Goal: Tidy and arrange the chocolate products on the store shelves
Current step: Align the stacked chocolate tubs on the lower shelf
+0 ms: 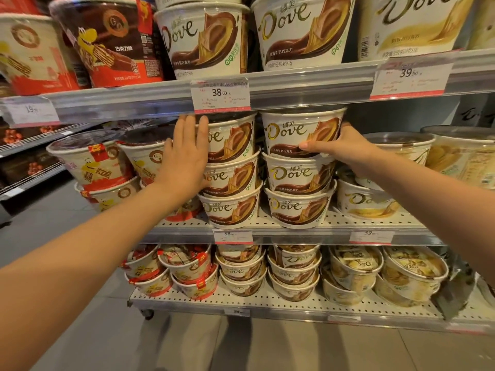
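Thin paperboard with a clear plastic lid is what you have under your hands, so judge these tubs as light, a little springy in the wall, and smooth enough to slide on one another. Your left hand lies flat, fingers straight and together, pressing the side of the top tub of the left Dove stack. Your right hand reaches round the far side of the top tub of the right Dove stack, thumb laid along its lower front edge; the fingers behind are hidden, so how firmly they wrap cannot be told.

Both stacks stand three high on the middle shelf, between your palms, touching or nearly so at the rims. Just outside your left palm sit the red-and-cream wafer tubs; just outside your right wrist are the pale yellow Dove tubs.

Squeeze hard and the wall will likely dent or the lid pop, so push low on the tub, near where it seats on the lid of the one beneath. The rim is the stiffest part; take hold there if you must lift. The stack could shear sideways, since each tub rests only on a slick lid, so steady both columns together.
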